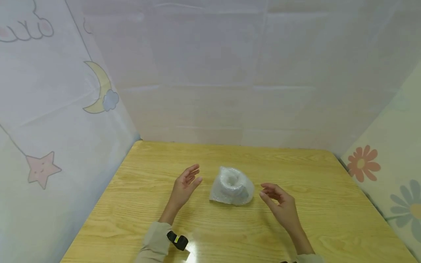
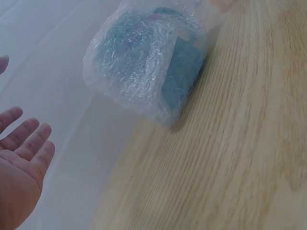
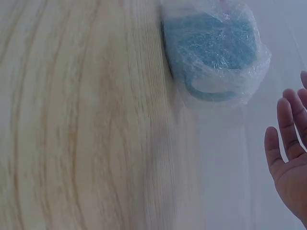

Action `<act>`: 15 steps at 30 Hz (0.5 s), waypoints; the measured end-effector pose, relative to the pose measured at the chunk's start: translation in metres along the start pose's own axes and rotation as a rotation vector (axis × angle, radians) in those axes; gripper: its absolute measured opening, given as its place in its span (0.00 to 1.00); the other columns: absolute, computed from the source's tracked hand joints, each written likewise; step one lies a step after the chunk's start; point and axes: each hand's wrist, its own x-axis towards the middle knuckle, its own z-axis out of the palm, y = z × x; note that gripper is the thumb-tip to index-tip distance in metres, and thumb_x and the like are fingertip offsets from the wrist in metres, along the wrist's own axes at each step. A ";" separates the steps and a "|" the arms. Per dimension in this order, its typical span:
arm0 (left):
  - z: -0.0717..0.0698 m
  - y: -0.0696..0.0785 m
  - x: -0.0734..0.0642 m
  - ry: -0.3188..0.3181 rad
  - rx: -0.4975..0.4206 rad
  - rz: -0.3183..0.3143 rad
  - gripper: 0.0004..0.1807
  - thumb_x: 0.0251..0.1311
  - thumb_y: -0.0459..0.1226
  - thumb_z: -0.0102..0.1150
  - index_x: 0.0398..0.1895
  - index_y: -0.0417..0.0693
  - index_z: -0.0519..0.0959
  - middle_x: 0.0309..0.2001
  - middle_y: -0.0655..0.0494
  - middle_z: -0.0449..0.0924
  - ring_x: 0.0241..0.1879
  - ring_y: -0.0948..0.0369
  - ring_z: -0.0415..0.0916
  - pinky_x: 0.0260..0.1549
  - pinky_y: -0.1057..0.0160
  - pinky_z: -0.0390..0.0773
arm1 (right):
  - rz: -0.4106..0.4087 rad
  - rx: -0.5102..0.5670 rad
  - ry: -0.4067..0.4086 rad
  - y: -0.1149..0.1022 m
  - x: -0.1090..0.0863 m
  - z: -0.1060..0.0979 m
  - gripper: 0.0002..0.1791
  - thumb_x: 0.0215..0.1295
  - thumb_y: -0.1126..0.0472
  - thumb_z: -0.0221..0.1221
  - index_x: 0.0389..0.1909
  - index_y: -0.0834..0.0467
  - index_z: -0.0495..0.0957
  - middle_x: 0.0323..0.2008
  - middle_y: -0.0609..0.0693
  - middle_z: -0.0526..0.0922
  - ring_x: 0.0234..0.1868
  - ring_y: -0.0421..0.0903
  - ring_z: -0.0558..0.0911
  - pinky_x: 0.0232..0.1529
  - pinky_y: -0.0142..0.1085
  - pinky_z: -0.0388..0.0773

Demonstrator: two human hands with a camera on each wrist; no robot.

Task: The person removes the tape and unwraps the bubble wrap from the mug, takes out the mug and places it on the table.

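Left sleeve and black band, nearest us | our left hand: fingers relaxed, thumb parted, holding nothing, on the worktop's left-edge side of the bundle | our right hand: fingers gently bent, holding nothing, on its right-edge side | bundle: bubble-wrapped, midway between side edges, well in from the far edge

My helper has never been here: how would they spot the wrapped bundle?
Find the wooden table, then look between the left hand and right hand. The wrapped bundle sits there, touching neither; unlike them, it shines with crinkly clear plastic, blue-green showing through.
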 end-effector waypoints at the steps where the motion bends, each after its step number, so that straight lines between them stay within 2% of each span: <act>1: 0.001 0.000 0.000 -0.005 -0.003 -0.006 0.25 0.68 0.29 0.54 0.65 0.27 0.64 0.65 0.32 0.64 0.63 0.35 0.61 0.61 0.39 0.61 | 0.012 0.005 0.000 0.000 0.000 0.001 0.13 0.57 0.80 0.61 0.44 0.69 0.79 0.34 0.58 0.81 0.35 0.43 0.81 0.39 0.27 0.79; 9: 0.006 0.001 0.001 -0.028 0.002 -0.037 0.25 0.68 0.29 0.54 0.66 0.28 0.64 0.65 0.32 0.63 0.63 0.35 0.61 0.62 0.37 0.59 | 0.014 -0.021 -0.029 0.002 -0.001 0.006 0.13 0.56 0.79 0.62 0.43 0.69 0.80 0.30 0.59 0.81 0.33 0.44 0.81 0.37 0.29 0.80; 15: 0.010 0.003 0.001 -0.040 0.015 -0.062 0.26 0.68 0.30 0.54 0.66 0.28 0.63 0.66 0.32 0.63 0.64 0.34 0.60 0.62 0.38 0.59 | 0.018 -0.035 -0.039 0.000 -0.001 0.012 0.11 0.55 0.79 0.63 0.40 0.70 0.80 0.30 0.59 0.83 0.33 0.44 0.81 0.36 0.26 0.79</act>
